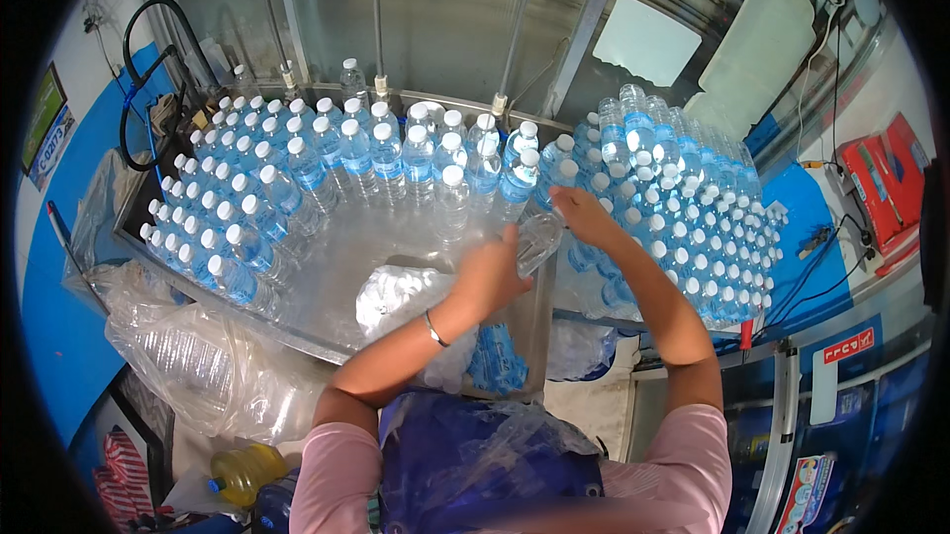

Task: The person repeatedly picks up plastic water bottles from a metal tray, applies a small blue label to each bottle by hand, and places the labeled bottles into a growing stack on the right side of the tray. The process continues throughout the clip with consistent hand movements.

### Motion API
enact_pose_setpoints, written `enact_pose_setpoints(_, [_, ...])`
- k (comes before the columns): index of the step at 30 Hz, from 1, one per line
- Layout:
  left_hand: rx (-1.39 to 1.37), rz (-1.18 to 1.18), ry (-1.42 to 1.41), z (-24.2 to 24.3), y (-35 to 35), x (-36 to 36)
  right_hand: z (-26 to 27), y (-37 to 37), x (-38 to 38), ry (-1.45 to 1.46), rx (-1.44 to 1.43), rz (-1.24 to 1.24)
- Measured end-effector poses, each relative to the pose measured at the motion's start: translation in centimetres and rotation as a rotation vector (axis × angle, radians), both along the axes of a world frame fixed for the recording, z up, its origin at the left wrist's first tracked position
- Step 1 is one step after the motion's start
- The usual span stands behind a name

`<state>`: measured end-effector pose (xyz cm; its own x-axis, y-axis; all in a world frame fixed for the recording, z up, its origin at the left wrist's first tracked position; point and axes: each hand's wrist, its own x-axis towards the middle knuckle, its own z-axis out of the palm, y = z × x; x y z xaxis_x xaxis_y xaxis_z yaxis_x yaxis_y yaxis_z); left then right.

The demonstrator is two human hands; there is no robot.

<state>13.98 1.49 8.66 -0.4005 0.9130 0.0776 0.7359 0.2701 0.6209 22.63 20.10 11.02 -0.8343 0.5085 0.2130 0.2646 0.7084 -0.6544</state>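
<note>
A clear plastic bottle [539,243] without a visible label lies tilted between my hands, above the right end of the metal tray [349,233]. My right hand [585,216] has its fingers closed at the bottle's upper right end. Blurred by motion, my left hand [486,274] is beside the lower end, thumb raised apart from the fingers; whether it touches the bottle is unclear. Below that hand sit a bag of white caps [390,296] and a stack of blue labels [497,359]. Capped bottles [358,155] with blue labels stand in rows along the tray's back and left.
More capped bottles [690,237] are packed together at the right. Metal rods [377,14] rise behind the tray before a glass pane. A plastic bag of empty bottles [193,356] hangs at the left front, and a yellow jug [249,471] lies on the floor.
</note>
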Motion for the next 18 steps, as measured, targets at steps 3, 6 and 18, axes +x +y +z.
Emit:
enact_pose_setpoints(3, [0.177,0.052,-0.054,-2.2,0.5,0.3,0.5,-0.2,0.2,-0.099,0.185,0.031])
enact_pose_setpoints(6, [0.418,0.114,0.095,-4.8,0.0,-1.5,0.8,-0.8,0.0,0.043,0.458,0.058])
enact_pose_setpoints(18, [0.402,0.191,-0.07,-13.6,1.4,-13.0,-1.7,-3.8,-2.7,-0.366,0.766,-0.374])
